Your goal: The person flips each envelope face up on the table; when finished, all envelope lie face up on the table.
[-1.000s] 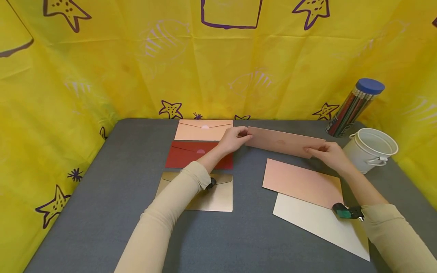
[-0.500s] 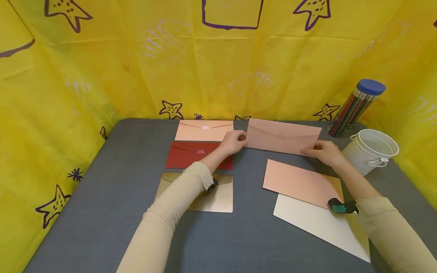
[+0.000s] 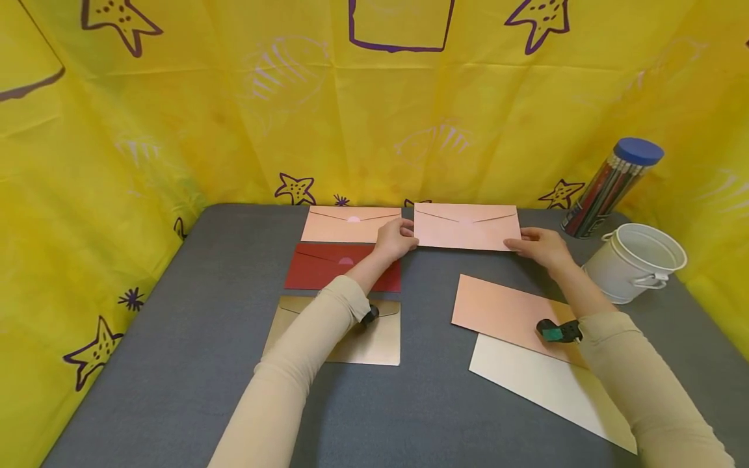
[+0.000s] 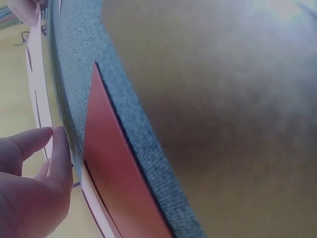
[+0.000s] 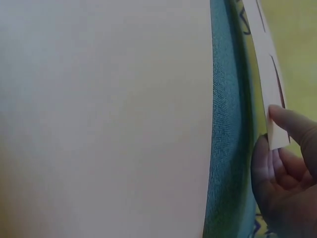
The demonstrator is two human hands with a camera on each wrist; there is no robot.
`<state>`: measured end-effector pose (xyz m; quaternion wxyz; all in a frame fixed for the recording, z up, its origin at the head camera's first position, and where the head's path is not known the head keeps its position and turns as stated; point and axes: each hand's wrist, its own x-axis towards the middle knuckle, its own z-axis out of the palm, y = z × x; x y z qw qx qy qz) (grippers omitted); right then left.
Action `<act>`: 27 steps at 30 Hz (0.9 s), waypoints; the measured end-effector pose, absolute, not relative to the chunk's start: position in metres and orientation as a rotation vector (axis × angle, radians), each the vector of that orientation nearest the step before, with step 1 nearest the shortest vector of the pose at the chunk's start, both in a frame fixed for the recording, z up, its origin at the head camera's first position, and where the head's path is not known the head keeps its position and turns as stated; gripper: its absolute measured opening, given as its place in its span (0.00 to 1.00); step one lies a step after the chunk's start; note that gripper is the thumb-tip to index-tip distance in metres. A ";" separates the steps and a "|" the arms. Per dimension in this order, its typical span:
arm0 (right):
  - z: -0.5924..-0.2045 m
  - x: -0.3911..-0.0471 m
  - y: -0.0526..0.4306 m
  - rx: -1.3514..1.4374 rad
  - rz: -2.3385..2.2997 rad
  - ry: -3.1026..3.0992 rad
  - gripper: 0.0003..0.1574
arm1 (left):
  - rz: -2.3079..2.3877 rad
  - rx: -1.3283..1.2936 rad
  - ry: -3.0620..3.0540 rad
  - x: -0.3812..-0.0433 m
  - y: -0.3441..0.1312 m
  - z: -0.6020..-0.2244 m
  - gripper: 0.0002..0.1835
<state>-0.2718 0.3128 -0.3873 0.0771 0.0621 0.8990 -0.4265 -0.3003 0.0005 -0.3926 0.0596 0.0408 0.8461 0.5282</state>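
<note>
Near the far edge of the table, a pale pink envelope (image 3: pixel 466 231) is held up by its two ends, flap side facing me. My left hand (image 3: pixel 394 240) pinches its left end between thumb and fingers. At the other end my right hand (image 3: pixel 541 248) grips it, thumb in front and fingers behind. A peach envelope (image 3: pixel 328 229) lies just left of it, with a red envelope (image 3: pixel 322 270) below and a gold envelope (image 3: pixel 374 344) nearest me, partly under my left arm. Beneath my right forearm, another peach envelope (image 3: pixel 503 309) overlaps a cream envelope (image 3: pixel 538 387).
A white metal bucket (image 3: pixel 626 276) with side handles stands right of my right hand. Behind it is a clear tube of pencils (image 3: pixel 599 195) with a blue lid. A yellow printed cloth (image 3: pixel 363 130) hangs behind the grey table (image 3: pixel 175 364).
The pink envelope has turned from slanted to nearly level and shifted left, its flap now clearly showing. My right hand has moved left and slightly away with it; the left hand shifted slightly.
</note>
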 end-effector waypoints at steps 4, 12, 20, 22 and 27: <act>-0.389 -0.276 0.309 0.246 -1.237 2.735 0.50 | 1.498 0.125 2.632 -0.299 0.001 -0.392 0.22; -0.393 -0.282 0.302 0.307 -1.134 2.829 0.47 | 1.425 0.131 2.686 -0.301 0.003 -0.394 0.21; -0.396 -0.287 0.299 0.294 -1.062 2.871 0.45 | 1.316 0.229 2.758 -0.298 0.003 -0.395 0.17; -0.396 -0.289 0.298 0.294 -1.055 2.875 0.45 | 1.312 0.241 2.765 -0.298 0.004 -0.394 0.17; -0.398 -0.291 0.297 0.289 -1.039 2.889 0.46 | 1.272 0.238 2.778 -0.295 0.006 -0.393 0.20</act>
